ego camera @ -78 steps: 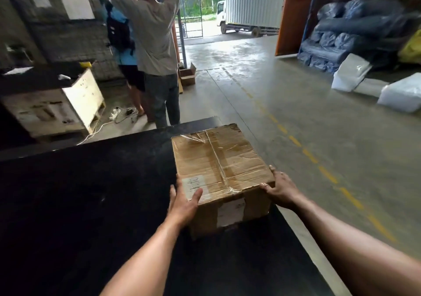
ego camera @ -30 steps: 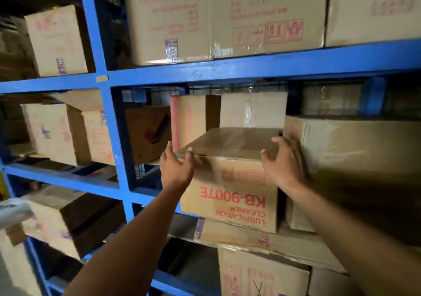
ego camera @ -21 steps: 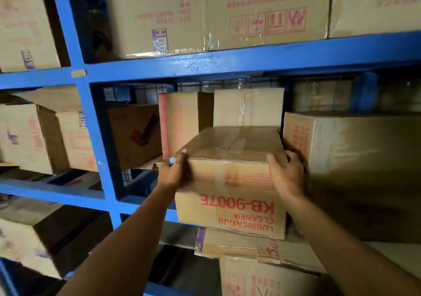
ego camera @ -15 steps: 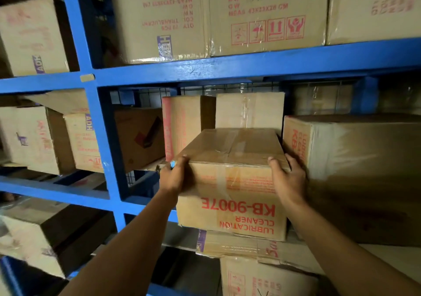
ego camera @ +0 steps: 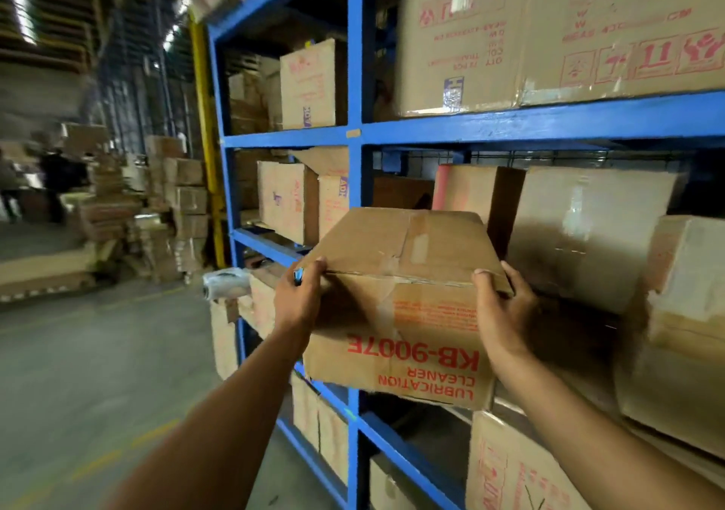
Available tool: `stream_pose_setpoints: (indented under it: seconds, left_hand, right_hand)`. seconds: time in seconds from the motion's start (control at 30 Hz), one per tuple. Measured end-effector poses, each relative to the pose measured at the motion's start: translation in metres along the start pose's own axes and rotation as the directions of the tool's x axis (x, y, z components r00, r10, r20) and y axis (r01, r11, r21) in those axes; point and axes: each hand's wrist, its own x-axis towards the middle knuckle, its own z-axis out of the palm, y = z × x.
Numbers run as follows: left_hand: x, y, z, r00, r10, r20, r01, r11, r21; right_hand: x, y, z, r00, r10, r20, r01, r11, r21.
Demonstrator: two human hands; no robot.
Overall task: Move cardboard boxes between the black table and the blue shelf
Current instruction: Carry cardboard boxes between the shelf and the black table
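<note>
I hold a cardboard box (ego camera: 400, 305) with upside-down red print "KB-9007E LUBRICATION CLEANER" in front of the blue shelf (ego camera: 549, 123). My left hand (ego camera: 298, 299) grips its upper left corner, and my right hand (ego camera: 500, 309) grips its upper right corner. The box sticks out past the shelf's front at the middle level, in the air and tilted toward me. The black table is not in view.
Taped cardboard boxes (ego camera: 580, 34) fill the shelf levels above, beside and below. A blue upright post (ego camera: 355, 180) stands just left of the held box. Stacks of cartons (ego camera: 176, 203) and blurred people stand far left across the grey concrete floor (ego camera: 98, 372).
I left the box on the black table and turned to the shelf. Both hands took the KB-9007E box and drew it outward; the view has now swung left.
</note>
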Motion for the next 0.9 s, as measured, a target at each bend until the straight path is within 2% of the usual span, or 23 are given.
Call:
stream_pose_setpoints:
  seconds: [0.17,0.3,0.43,0.57,0.7,0.77,0.9]
  left_hand:
    - [-0.023,0.016,-0.124,0.964,0.069,-0.256,-0.043,0.993,0.105]
    - [-0.043,0.016,-0.232,0.895,0.077,-0.439,0.020,0.977,0.212]
    - [-0.068,0.009,-0.340,0.773,0.061,-0.631,0.149,0.950,0.275]
    - [-0.096,0.003,-0.419,0.613,0.049,-0.789,0.257,0.932,0.257]
    - [-0.127,-0.006,-0.465,0.420,0.068,-0.905,0.345,0.911,0.228]
    - [-0.147,-0.009,-0.477,0.321,0.077,-0.944,0.399,0.893,0.209]
    - [-0.179,-0.013,-0.486,0.188,0.074,-0.979,0.500,0.851,0.161]
  right_hand:
    - [-0.060,-0.016,0.089,0.963,0.087,0.256,-0.089,0.996,-0.004]
    - [-0.128,-0.022,0.175,0.861,0.150,0.486,-0.178,0.984,0.010]
    - [-0.213,-0.023,0.261,0.686,0.166,0.708,-0.250,0.968,0.016]
    - [-0.291,-0.025,0.329,0.508,0.148,0.849,-0.272,0.962,-0.005]
    - [-0.350,-0.025,0.379,0.364,0.118,0.924,-0.257,0.966,-0.022]
    - [-0.372,-0.031,0.398,0.262,0.087,0.961,-0.220,0.975,-0.028]
    - [-0.400,-0.045,0.428,0.055,0.077,0.995,-0.114,0.991,-0.070]
